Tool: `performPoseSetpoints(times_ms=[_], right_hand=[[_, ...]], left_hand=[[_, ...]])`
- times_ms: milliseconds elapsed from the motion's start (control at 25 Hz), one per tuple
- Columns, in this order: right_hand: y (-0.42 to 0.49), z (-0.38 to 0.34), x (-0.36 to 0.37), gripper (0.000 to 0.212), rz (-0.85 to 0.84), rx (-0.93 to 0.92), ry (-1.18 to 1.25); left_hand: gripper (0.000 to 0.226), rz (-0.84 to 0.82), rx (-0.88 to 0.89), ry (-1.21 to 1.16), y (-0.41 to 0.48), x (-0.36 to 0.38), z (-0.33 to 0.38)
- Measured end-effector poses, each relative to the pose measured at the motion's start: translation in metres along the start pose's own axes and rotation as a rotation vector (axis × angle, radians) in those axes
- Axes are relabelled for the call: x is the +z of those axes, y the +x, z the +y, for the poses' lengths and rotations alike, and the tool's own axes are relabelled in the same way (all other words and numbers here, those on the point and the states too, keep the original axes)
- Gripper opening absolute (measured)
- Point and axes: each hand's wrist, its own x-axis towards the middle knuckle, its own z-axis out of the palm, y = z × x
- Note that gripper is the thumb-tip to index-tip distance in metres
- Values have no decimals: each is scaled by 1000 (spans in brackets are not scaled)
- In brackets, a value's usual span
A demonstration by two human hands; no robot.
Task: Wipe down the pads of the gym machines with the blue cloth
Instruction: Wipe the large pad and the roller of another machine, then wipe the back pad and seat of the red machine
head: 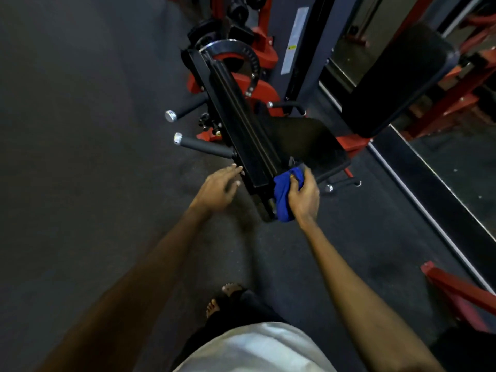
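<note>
Right hand (303,196): I see it clamped round the blue cloth (284,200), holding it against the near end of the black machine arm (241,124).
Left hand (217,187): fingers loosely spread, tips at the arm's left edge, holding nothing.
Blue cloth: bunched, just near of the black seat pad (308,140).

Two hands – a left hand (218,187) and a right hand (304,196) – and one blue cloth (284,196). Two wide black pads: a seat pad (308,140) and a back pad (397,81). One long black beam (241,122). Four silver-capped handles: a far left handle (185,110), a near left handle (204,146), a far right handle (288,104), a near right handle (341,183). One chrome disc (228,47), one white label strip (295,38), two bare feet (230,287).
</note>
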Motion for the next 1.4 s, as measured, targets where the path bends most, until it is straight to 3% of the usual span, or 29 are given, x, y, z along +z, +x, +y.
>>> performPoseSetpoints(times_ms=[160, 560, 920, 1400], right_hand=[[42, -65, 8, 40, -170, -434, -223], [70, -264, 161, 33, -515, -798, -275], [-41, -472, 277, 27, -838, -1151, -172], [-245, -721, 419, 34, -977, -1363, 56]], left_hand=[[41, 316, -179, -112, -36, -76, -22], [46, 595, -666, -14, -171, -285, -101], [43, 885, -941, 55, -331, -431, -118], [43, 1101, -1074, 205, -502, -608, -185]])
